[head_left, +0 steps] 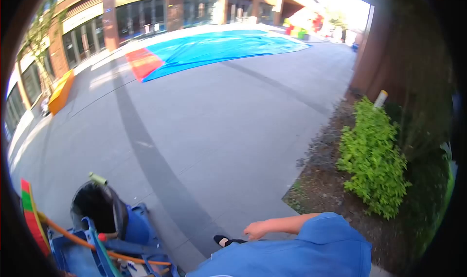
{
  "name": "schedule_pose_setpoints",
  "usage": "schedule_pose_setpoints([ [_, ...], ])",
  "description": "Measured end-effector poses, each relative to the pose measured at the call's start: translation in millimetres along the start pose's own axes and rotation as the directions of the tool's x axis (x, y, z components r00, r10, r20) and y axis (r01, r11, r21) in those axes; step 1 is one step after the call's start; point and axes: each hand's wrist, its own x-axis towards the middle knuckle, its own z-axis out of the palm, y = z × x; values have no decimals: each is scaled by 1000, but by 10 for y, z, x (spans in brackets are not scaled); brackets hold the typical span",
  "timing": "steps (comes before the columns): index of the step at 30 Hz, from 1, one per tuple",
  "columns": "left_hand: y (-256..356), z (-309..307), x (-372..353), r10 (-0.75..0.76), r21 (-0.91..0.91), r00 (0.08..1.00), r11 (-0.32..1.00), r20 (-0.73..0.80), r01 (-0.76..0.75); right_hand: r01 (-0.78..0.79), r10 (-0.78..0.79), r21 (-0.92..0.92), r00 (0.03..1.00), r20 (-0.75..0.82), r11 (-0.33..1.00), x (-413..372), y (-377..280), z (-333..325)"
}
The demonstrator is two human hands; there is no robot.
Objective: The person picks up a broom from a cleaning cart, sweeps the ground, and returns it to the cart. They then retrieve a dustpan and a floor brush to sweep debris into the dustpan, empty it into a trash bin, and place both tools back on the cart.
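At the bottom centre my right hand (256, 229) hangs in front of my body, its fingers curled; whether anything is in them is too small to tell. It is above the grey paving, near my dark shoe (223, 240). My left hand does not show. To the left of my body stands a blue cleaning cart (73, 252) with a bin lined in a black bag (95, 206). An orange pole (73, 237) lies slanted across the cart, and a red, green and yellow piece (30, 214) rises at its left side.
A planting bed with a bright green bush (372, 160) borders the paving on the right, beside a brown pillar (377, 53). Farther off, a blue sheet (219, 46) with a red corner (144, 64) covers the ground. An orange block (62, 92) stands at the left before glass shopfronts.
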Motion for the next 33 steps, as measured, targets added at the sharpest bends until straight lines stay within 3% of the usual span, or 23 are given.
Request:
schedule_pose_setpoints([
  [2, -464, -409, 512, -109, -88, 978, 992, -176, 95, -32, 34, -44, 997, 63, 999, 123, 85, -381],
  [3, -158, -147, 543, -62, -172, 984, 985, -170, 32, -111, 104, 62, 989, 104, 992, 86, -67, -735],
  [5, 970, 212, 985, 175, -154, 975, 969, -139, -196, 41, -42, 44, 999, 27, 998, 501, -394, -1050],
  [7, 1716, 390, 1305, 252, -117, 961, 957, -113, -265, 166, -165, 51, 986, -36, 985, 680, -830, -1434],
  [8, 1900, 523, 1316, 245, -112, 964, 960, -101, -256, 204, -204, 7, 979, 7, 979, 704, -953, -1544],
  [9, 2027, 591, 1347, 268, -88, 958, 957, -96, -277, 349, -348, 30, 937, -27, 937, 748, -1176, -1704],
  [12, 2036, 679, 1329, 247, -108, 964, 960, -102, -257, 670, -671, 96, 741, -26, 736, 894, -2044, -1901],
  [14, 2123, 725, 1385, 262, -100, 963, 958, -68, -268, 852, -848, 31, 523, -84, 522, 860, -2894, -2065],
  [16, 2244, 794, 1422, 298, -68, 952, 951, -73, -303, 940, -934, 67, 340, -113, 334, 1002, -3642, -2066],
  [17, 2298, 782, 1461, 284, -58, 957, 956, -56, -287, 982, -961, -13, 180, -210, 187, 1057, -3978, -2037],
  [18, 2323, 800, 1458, 260, -62, 963, 963, -66, -264, 987, -964, -44, 138, -227, 152, 1166, -4268, -2004],
  [19, 2330, 823, 1462, 233, -70, 970, 969, -73, -238, 983, -961, 9, 181, -211, 183, 1293, -4501, -1951],
  [20, 2331, 815, 1478, 254, -62, 966, 965, -46, -256, 990, -954, -48, 112, -279, 131, 1549, -4707, -1819],
  [21, 2335, 831, 1484, 260, -62, 964, 963, -47, -263, 991, -954, -53, 107, -279, 126, 1632, -4844, -1762],
  [23, 2375, 831, 1507, 256, -48, 965, 965, -59, -259, 989, -979, 113, 115, -170, 96, 1751, -5132, -1698],
  [24, 2378, 790, 1522, 254, -31, 967, 967, -9, -254, 935, -961, 314, 222, -164, 163, 1833, -5242, -1586],
  [25, 2381, 788, 1516, 261, -30, 965, 965, -16, -261, 938, -964, 309, 215, -158, 159, 1853, -5283, -1536],
  [28, 2417, 729, 1355, 388, 69, 911, 914, 139, -400, 935, -911, 352, 181, -370, 43, 1752, -5443, -1548],
  [29, 2351, 695, 1263, 389, 71, 912, 914, 131, -400, 935, -914, 352, 179, -363, 44, 1627, -5537, -1672],
  [31, 2213, 606, 963, 463, 196, 885, 864, 54, -464, 946, -850, 301, 54, -525, -125, 1246, -5789, -2036],
  [33, 1964, 378, 620, 384, 365, 917, 843, 104, -395, 910, -843, 383, 76, -532, -160, 909, -5972, -2362],
])
